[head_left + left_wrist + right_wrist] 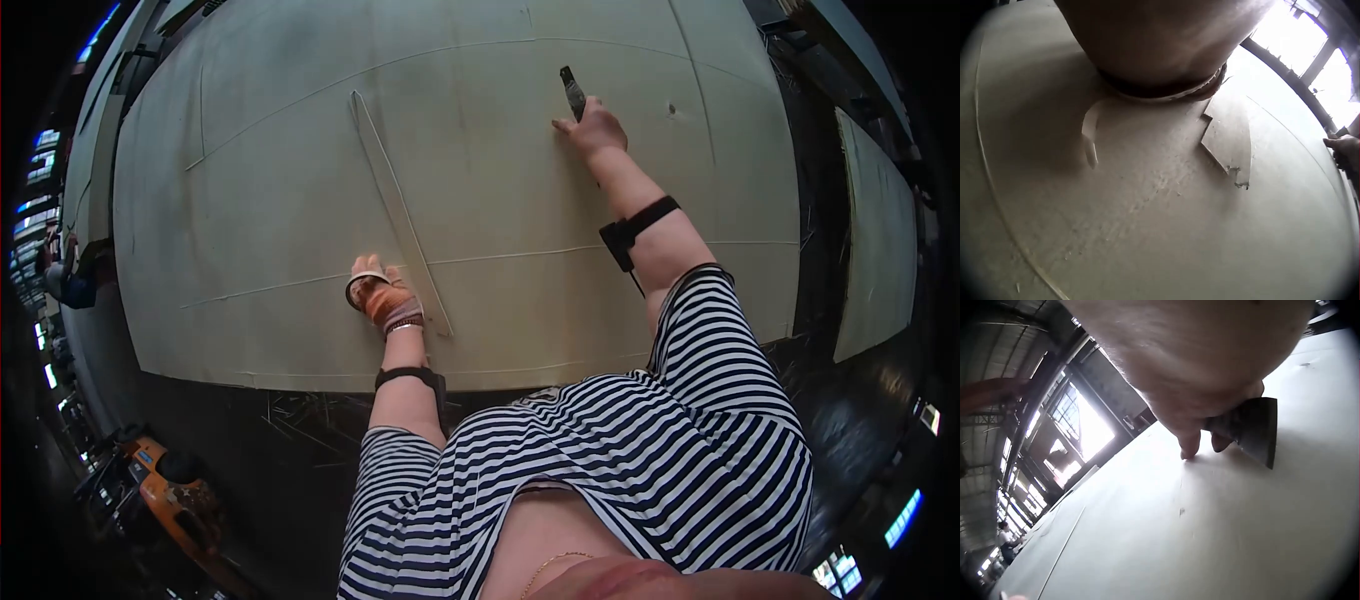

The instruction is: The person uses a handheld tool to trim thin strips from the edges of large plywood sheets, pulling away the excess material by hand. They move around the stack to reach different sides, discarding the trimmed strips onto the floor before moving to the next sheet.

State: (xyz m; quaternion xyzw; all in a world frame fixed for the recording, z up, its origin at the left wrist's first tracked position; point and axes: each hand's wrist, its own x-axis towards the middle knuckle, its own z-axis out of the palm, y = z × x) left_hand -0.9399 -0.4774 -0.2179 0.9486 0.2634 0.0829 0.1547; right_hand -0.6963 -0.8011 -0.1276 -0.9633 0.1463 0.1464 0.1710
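Note:
My right hand [600, 128] grips a scraper [572, 92] low over a large pale sheet [500, 190]. In the right wrist view its dark, flared flat blade [1259, 432] sticks out past my fingers, with fingertips [1190, 449] right at the sheet. My left hand [385, 298], in an orange glove, rests on the sheet nearer my body, fingers pointing forward. A dark ring [352, 288] loops around this hand. Close beside it lies a long thin strip [405, 225], its end [1230, 147] jagged in the left wrist view. There, the forearm hides my left fingers.
Thin seam lines [520, 255] cross the sheet, and a small knot mark [672, 108] shows near its right side. Another pale panel [875, 235] stands to the right. An orange machine [170, 490] is on the floor at lower left. A person [1007, 542] stands far off.

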